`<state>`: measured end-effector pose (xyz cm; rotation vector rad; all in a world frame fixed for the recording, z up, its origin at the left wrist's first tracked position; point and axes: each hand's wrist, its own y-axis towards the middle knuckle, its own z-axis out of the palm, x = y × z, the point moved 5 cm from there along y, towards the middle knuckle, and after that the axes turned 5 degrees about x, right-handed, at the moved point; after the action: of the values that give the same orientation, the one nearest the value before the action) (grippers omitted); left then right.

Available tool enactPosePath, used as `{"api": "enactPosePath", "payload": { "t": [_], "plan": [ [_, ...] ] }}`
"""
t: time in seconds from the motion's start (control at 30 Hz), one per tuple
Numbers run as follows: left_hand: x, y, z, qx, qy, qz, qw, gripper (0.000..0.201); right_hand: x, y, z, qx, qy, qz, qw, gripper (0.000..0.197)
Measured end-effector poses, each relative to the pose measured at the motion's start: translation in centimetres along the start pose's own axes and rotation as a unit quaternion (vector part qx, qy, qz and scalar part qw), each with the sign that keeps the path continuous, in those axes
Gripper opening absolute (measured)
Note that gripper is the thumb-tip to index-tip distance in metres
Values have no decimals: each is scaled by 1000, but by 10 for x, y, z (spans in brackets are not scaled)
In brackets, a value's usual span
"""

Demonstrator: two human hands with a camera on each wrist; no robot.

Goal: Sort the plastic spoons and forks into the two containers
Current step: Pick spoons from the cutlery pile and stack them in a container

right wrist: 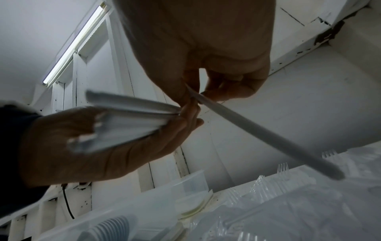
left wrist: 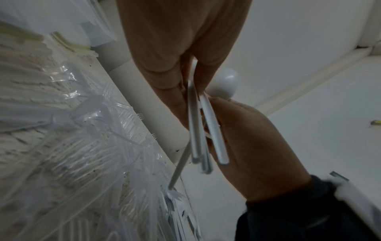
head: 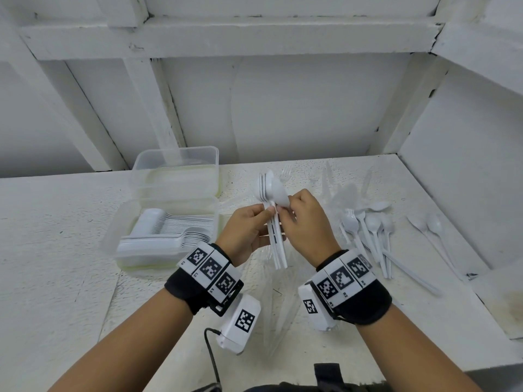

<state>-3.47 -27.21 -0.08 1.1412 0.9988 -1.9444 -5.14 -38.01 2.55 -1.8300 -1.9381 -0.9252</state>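
Bundle of white plastic spoons [head: 274, 222] gripped in left hand [head: 245, 233], above white tabletop [head: 56, 250]. Single white spoon [right wrist: 266, 135] pinched by right hand [head: 307, 226]. Left of hands: clear rectangular containers [head: 167, 230], nearer one holding stacked spoons. Right: loose white spoons [head: 370, 236], near wall.

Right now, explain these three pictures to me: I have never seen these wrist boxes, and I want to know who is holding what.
No machine here: a person wears cameras on the head and on both wrists. The wide picture is from the head; the dark ones look along each hand. The left hand grips a bundle of white spoons. The right hand pinches one spoon at the bundle. On the table stand a near container stacked with spoons, an empty far container, loose spoons and clear forks.
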Motion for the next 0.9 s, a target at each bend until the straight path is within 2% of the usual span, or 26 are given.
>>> {"api": "enactPosePath", "payload": {
  "t": [0.2, 0.33, 0.47, 0.6, 0.73, 0.8, 0.9],
  "plan": [
    [1, 2, -3, -30, 52, 2, 998, 17, 5, 0, 2, 41, -1, 5, 999, 22],
    [1, 1, -2, -35, 58, 6, 998, 15, -2, 1, -2, 23, 86, 53, 995, 14],
    [2, 0, -3, -40, 51, 9, 998, 14, -13, 1, -2, 22, 163, 102, 981, 31],
    [3, 1, -1, -41, 65, 8, 997, 14, -9, 3, -1, 32, 175, 94, 980, 14],
    [2, 1, 2, -43, 93, 16, 995, 20, -3, 3, 10, 28, 223, 97, 970, 16],
    [2, 2, 2, -41, 115, 22, 992, 16, -4, 2, 12, 2, 205, 91, 974, 16],
    [4, 3, 0, -34, 130, 18, 991, 27, -4, 3, 6, -39, 173, 73, 981, 13]
  ]
}}
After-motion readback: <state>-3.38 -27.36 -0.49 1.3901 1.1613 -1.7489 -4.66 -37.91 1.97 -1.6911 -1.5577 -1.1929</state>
